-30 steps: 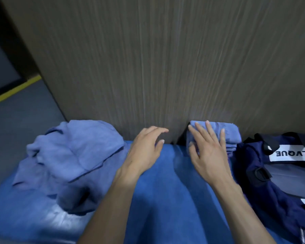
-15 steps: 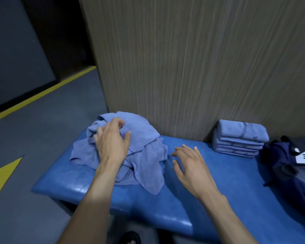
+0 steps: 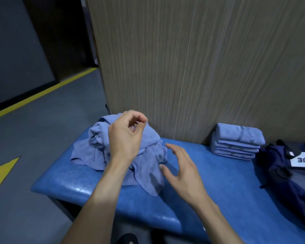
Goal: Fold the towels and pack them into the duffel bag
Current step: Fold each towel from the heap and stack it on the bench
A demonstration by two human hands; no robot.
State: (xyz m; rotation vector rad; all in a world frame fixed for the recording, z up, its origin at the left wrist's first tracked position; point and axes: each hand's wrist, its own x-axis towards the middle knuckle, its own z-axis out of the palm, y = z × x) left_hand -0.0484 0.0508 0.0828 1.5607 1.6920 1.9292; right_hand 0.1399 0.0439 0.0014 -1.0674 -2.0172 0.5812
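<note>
Right at the bottom edge, a dark shoe (image 3: 127, 239) peeks out below the near rim of the blue padded surface (image 3: 218, 199), and two bare forearms reach up across that surface. The right hand (image 3: 181, 169) hovers above the blue padding, fingers spread and loosely bent, gripping nothing, just to the right of the heap of loose towels (image 3: 88, 148). That crumpled pale-blue heap sits on the left end of the surface, one flap trailing toward the near edge. The left hand (image 3: 125, 136) is on top of the heap, fingers curled with thumb and fingertips drawn together at the crest; it looks to be pinching a fold of cloth, though the exact contact is hard to make out. Further along, at the back of the surface toward its right end, a neat stack of folded towels (image 3: 236, 143) rests near the wood-grain panel (image 3: 192, 67) that rises behind the surface. Just right of that stack, on the right end of the surface, lies the navy duffel bag (image 3: 278, 166), slumped, with a white label (image 3: 303, 161) showing upside-down lettering. Off the left end of the surface, grey floor (image 3: 33, 138) runs away, marked with a yellow line (image 3: 42, 92) and a yellow wedge (image 3: 0, 171).
</note>
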